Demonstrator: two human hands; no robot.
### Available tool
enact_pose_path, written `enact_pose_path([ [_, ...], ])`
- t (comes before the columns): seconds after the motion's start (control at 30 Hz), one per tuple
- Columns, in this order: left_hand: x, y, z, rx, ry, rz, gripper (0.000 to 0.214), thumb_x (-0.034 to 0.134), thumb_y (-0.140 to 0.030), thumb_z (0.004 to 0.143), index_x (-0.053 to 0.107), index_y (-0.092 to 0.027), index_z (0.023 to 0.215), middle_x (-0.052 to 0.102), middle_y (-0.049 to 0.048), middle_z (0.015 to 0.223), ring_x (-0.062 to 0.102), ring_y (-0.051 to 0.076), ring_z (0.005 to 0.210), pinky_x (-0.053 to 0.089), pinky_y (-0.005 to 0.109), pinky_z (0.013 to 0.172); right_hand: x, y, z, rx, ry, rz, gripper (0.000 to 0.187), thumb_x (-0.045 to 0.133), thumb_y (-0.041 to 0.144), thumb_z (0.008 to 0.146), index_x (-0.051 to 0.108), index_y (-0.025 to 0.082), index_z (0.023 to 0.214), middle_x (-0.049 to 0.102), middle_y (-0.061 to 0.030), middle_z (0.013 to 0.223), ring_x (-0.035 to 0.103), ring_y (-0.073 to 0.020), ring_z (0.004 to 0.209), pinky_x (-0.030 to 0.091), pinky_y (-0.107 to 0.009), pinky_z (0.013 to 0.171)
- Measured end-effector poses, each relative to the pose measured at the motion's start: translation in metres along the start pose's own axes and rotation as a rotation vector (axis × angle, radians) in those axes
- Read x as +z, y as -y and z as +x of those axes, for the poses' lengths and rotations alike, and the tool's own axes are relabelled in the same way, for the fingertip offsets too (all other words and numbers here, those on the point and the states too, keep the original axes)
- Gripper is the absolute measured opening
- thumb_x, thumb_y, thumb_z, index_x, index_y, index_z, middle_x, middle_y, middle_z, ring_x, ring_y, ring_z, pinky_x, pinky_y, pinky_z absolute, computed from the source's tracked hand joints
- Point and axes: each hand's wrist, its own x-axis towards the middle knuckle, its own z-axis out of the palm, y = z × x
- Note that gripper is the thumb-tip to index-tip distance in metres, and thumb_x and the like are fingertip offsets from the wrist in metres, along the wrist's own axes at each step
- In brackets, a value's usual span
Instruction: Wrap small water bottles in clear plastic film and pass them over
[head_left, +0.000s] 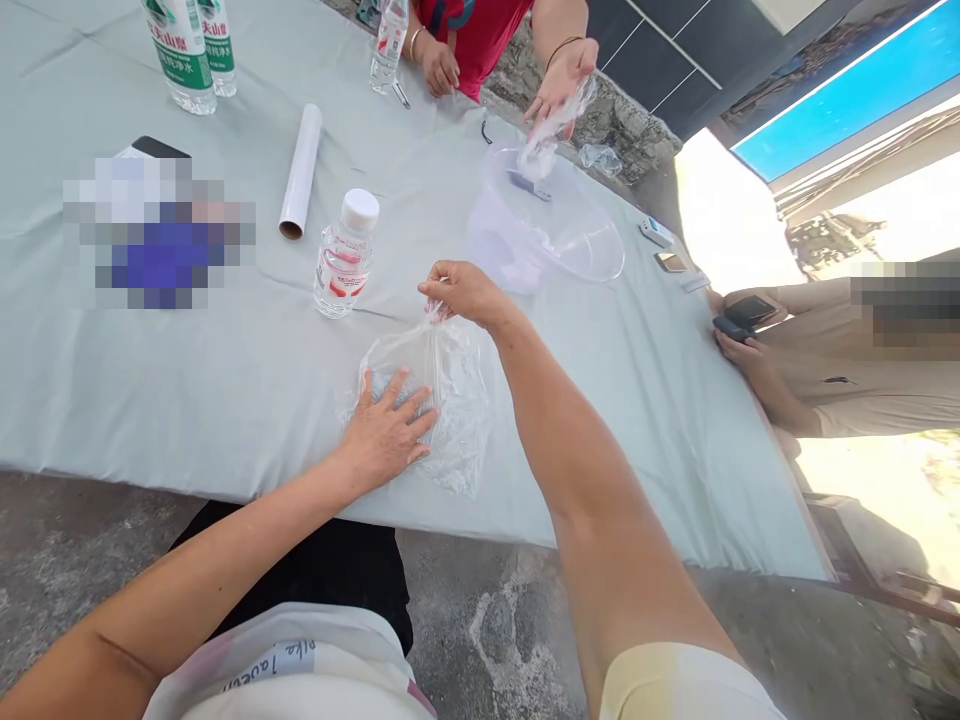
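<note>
A clear plastic bag (461, 410) lies on the pale green tablecloth right in front of me. My left hand (390, 428) rests flat on it, fingers spread. My right hand (463, 292) pinches the gathered top of the bag and holds it up a little from the table. Just left of my right hand stands a small capped water bottle (343, 265) with a red and white label. Beyond my right hand is a translucent plastic basin (592, 245).
Across the table, a person in red holds crumpled clear plastic (551, 135) over the basin. A white roll (301, 170) lies left of the bottle; larger green-labelled bottles (184, 70) stand farther back. At right, another person holds dark devices (742, 315), near small gadgets (656, 232) at the table edge.
</note>
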Motion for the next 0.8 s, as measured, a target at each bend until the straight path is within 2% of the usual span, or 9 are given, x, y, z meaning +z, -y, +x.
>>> enact_pose_path([
  [0.17, 0.000, -0.006, -0.007, -0.092, 0.033, 0.110, 0.048, 0.055, -0.045, 0.096, 0.055, -0.029, 0.141, 0.035, 0.0107, 0.161, 0.021, 0.045, 0.151, 0.014, 0.083, 0.110, -0.006, -0.004, 0.027, -0.022, -0.132, 0.168, 0.019, 0.068, 0.015, 0.082, 0.054, 0.018, 0.069, 0.060, 0.0017, 0.059, 0.051, -0.0096, 0.048, 0.045, -0.024, 0.053],
  [0.3, -0.004, -0.010, -0.011, -0.165, 0.058, 0.135, 0.052, 0.057, -0.050, 0.093, 0.055, -0.031, 0.142, 0.029, 0.0137, 0.164, 0.019, 0.047, 0.150, 0.015, 0.080, 0.112, -0.014, -0.013, 0.036, 0.047, -0.539, 0.324, 0.012, 0.054, 0.014, 0.090, 0.051, 0.019, 0.079, 0.062, 0.0025, 0.073, 0.059, -0.0075, 0.058, 0.051, -0.025, 0.067],
  [0.37, -0.006, -0.012, -0.011, -0.195, 0.073, 0.128, 0.053, 0.057, -0.051, 0.093, 0.055, -0.033, 0.143, 0.031, 0.0122, 0.163, 0.019, 0.048, 0.150, 0.013, 0.079, 0.113, -0.012, -0.016, 0.023, 0.000, -0.716, 0.295, 0.009, 0.047, 0.017, 0.093, 0.051, 0.020, 0.086, 0.064, 0.0026, 0.083, 0.064, -0.0078, 0.068, 0.052, -0.028, 0.079],
  [0.4, -0.007, -0.012, -0.011, -0.206, 0.078, 0.126, 0.054, 0.057, -0.051, 0.093, 0.054, -0.034, 0.144, 0.031, 0.0112, 0.163, 0.018, 0.048, 0.150, 0.012, 0.079, 0.114, -0.007, -0.018, 0.011, -0.061, -0.739, 0.233, 0.009, 0.045, 0.020, 0.095, 0.052, 0.021, 0.089, 0.065, 0.0020, 0.087, 0.066, -0.0090, 0.073, 0.051, -0.030, 0.084],
  [0.5, -0.007, -0.014, -0.010, -0.240, 0.088, 0.129, 0.061, 0.057, -0.051, 0.093, 0.045, -0.035, 0.150, 0.032, 0.0101, 0.163, 0.017, 0.047, 0.151, 0.010, 0.077, 0.115, 0.028, -0.028, -0.040, -0.337, -0.565, -0.047, 0.017, 0.047, 0.033, 0.096, 0.058, 0.022, 0.102, 0.069, -0.0037, 0.102, 0.067, -0.0160, 0.096, 0.050, -0.034, 0.093],
  [0.6, -0.007, -0.015, -0.011, -0.274, 0.078, 0.142, 0.068, 0.058, -0.053, 0.092, 0.040, -0.030, 0.153, 0.030, 0.0156, 0.163, 0.019, 0.045, 0.151, 0.011, 0.076, 0.115, 0.067, -0.058, -0.091, -0.533, -0.351, -0.327, 0.033, 0.044, 0.040, 0.099, 0.059, 0.022, 0.122, 0.063, -0.0107, 0.131, 0.057, -0.0217, 0.125, 0.045, -0.039, 0.105],
  [0.63, -0.007, -0.015, -0.012, -0.284, 0.071, 0.146, 0.068, 0.059, -0.053, 0.091, 0.041, -0.028, 0.153, 0.030, 0.0177, 0.163, 0.019, 0.045, 0.151, 0.011, 0.075, 0.115, 0.073, -0.073, -0.102, -0.520, -0.325, -0.414, 0.038, 0.043, 0.043, 0.099, 0.059, 0.022, 0.127, 0.058, -0.0121, 0.139, 0.052, -0.0238, 0.132, 0.042, -0.043, 0.109],
  [0.7, -0.009, -0.013, -0.014, -0.307, 0.060, 0.153, 0.068, 0.059, -0.052, 0.091, 0.044, -0.025, 0.151, 0.029, 0.0214, 0.162, 0.021, 0.044, 0.151, 0.011, 0.074, 0.116, 0.068, -0.107, -0.114, -0.379, -0.338, -0.534, 0.044, 0.043, 0.047, 0.099, 0.057, 0.023, 0.133, 0.050, -0.0139, 0.148, 0.045, -0.0277, 0.140, 0.035, -0.051, 0.114],
  [0.8, -0.012, -0.010, -0.018, -0.340, 0.062, 0.165, 0.068, 0.060, -0.050, 0.091, 0.044, -0.021, 0.151, 0.028, 0.0245, 0.162, 0.022, 0.043, 0.151, 0.012, 0.073, 0.116, 0.030, -0.148, -0.114, -0.016, -0.458, -0.538, 0.047, 0.045, 0.047, 0.096, 0.057, 0.021, 0.134, 0.049, -0.0163, 0.149, 0.042, -0.0324, 0.141, 0.031, -0.060, 0.114],
])
